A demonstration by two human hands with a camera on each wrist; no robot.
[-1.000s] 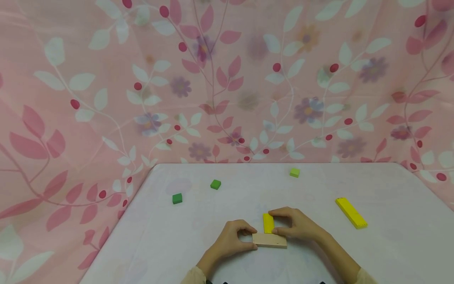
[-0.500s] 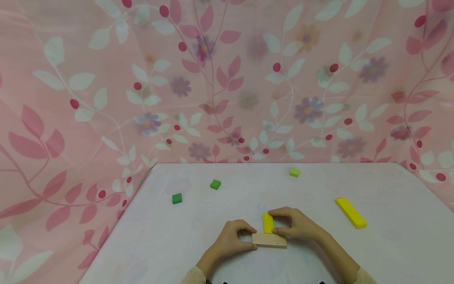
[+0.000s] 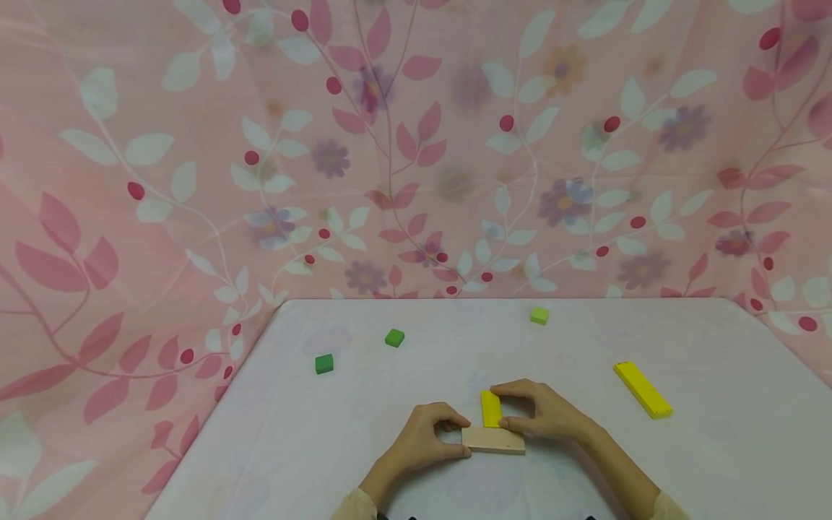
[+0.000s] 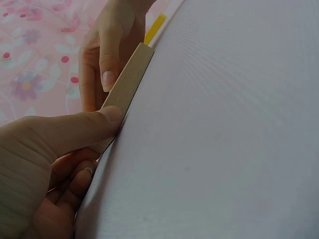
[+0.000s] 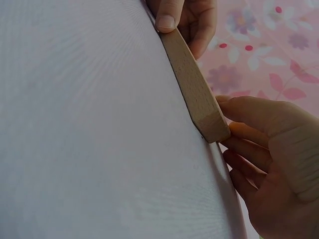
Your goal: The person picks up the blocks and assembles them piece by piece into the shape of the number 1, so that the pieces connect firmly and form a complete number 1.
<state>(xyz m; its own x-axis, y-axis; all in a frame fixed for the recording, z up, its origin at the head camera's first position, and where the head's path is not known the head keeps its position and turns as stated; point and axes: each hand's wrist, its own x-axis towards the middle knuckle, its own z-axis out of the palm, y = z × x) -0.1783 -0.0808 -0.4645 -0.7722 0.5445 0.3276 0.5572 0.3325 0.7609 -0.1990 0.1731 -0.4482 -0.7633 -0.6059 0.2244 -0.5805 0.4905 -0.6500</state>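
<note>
A plain wooden block (image 3: 493,440) lies lengthwise on the table near its front. My left hand (image 3: 429,437) grips its left end, with the thumb on the near side and fingers on the far side. Against the far edge of the wooden block stands a yellow block (image 3: 491,409), set at right angles to it. My right hand (image 3: 549,413) pinches this yellow block between thumb and fingertips, the thumb right by the wooden block's top edge. The wooden block (image 5: 194,89) hides the held yellow block in the right wrist view.
Further right lies a longer yellow block (image 3: 643,390). Toward the back sit a dark green block (image 3: 324,364), a green block (image 3: 394,338) and a light green block (image 3: 539,315). A pink floral cloth (image 3: 416,159) hangs behind the white-covered table (image 3: 260,448).
</note>
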